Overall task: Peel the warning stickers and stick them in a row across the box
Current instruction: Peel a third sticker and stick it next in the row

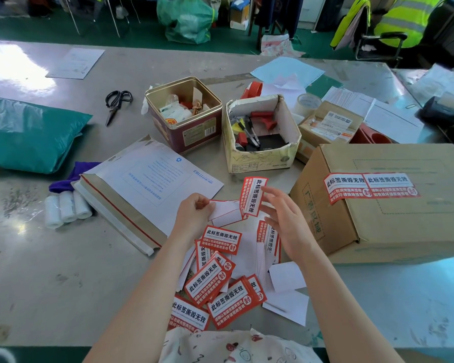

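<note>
Right of the hands: the cardboard box (393, 203) is set on the counter (63, 258), its top face turned toward the camera; two warning stickers (370, 187) are already fixed there side by side, beginning at the box's left edge.
Peeled sticker: a red-and-white sticker (252, 196) is held upright between the hands, its long axis running away from the person, roughly crosswise to the row on the box.
Right hand: the right hand (283, 224) is seen with fingers spread and loosely curled, fingertips touching the sticker's right edge; a firm pinch cannot be confirmed.
Left hand: the left hand (194, 213) is closed on the white backing sheet (227, 212), from which the sticker appears mostly lifted.
Nearer hand: the right hand is judged nearer the box; a quarter turn of the sticker is judged necessary to match the row.
Next free place: bare cardboard right of the second sticker.
Surroundings: a heap of unpeeled stickers (220, 281) and spent backings lies below the hands; a white tool box (260, 137), a tin (184, 113) and an envelope (147, 189) stand beyond.
Obstruction: none is noted between sticker and box.
</note>
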The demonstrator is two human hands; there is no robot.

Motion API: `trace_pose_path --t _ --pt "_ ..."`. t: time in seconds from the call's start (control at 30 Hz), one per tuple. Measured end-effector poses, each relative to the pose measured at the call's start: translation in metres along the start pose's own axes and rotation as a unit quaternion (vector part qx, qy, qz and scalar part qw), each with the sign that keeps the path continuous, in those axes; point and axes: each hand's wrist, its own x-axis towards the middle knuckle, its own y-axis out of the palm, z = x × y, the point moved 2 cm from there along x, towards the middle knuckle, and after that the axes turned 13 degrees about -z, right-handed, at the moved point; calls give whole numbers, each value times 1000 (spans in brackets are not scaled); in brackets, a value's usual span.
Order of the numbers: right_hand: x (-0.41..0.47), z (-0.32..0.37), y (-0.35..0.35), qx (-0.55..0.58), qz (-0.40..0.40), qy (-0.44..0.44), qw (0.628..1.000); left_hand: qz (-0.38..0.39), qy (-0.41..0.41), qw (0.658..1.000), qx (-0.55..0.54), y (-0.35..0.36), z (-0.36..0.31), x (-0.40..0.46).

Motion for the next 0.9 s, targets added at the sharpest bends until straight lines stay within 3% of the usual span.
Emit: trace_pose_path --t 0.53,0.7,0.9 --pt "7 -6 -11 -35 -25 -21 999 -60 -83 995 0 13 21 14" --pt "8 -10 -12 -44 -30 -3 999 -20 -88 995 39 16 28 15" --pt "7 -7 -13 -35 -32 14 999 46 -22 989 136 14 23 9"
